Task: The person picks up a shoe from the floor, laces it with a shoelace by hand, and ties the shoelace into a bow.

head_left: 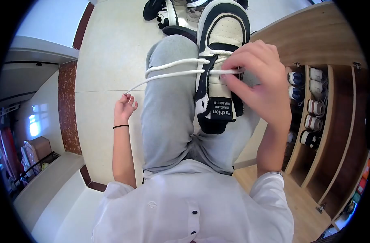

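A black, white and cream sneaker (227,34) rests on my lap, its toe pointing away from me and its black "Fashion" tongue label (221,107) nearest my body. White shoelace (168,75) runs out of the eyelets across my left thigh. My left hand (125,108), off to the left of my knee, pinches the far end of one lace strand, pulled fairly taut. A second strand loops over the knee. Above the eyelets, my right hand (258,75) is closed with thumb and forefinger on a stretch of lace lying across the tongue.
More shoes (164,14) lie on the tiled floor (108,77) beyond my knees. At right stands an open wooden shoe cabinet (335,133) with several pairs inside. A brown box (39,150) sits at far left.
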### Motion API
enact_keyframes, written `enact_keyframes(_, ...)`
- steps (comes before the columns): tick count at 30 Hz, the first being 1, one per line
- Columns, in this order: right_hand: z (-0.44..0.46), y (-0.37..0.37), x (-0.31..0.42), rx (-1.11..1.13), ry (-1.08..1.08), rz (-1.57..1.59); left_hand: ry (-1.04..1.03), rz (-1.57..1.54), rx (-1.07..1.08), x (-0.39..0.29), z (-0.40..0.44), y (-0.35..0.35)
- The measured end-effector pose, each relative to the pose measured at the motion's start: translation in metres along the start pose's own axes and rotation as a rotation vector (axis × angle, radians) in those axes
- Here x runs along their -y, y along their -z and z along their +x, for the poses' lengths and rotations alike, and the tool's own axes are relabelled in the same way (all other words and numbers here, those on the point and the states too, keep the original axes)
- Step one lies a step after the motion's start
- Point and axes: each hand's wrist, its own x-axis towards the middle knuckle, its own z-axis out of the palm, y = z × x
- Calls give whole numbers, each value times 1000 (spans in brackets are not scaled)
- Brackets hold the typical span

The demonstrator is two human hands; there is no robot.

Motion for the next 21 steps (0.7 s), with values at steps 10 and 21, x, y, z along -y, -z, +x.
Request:
enact_keyframes(10, -12, -5, 1, 3, -174, 53, 130, 237, -89, 13, 24, 38)
enact_keyframes(21, -40, -8, -2, -117, -375, 251, -635, 1294, 530, -46, -81, -162)
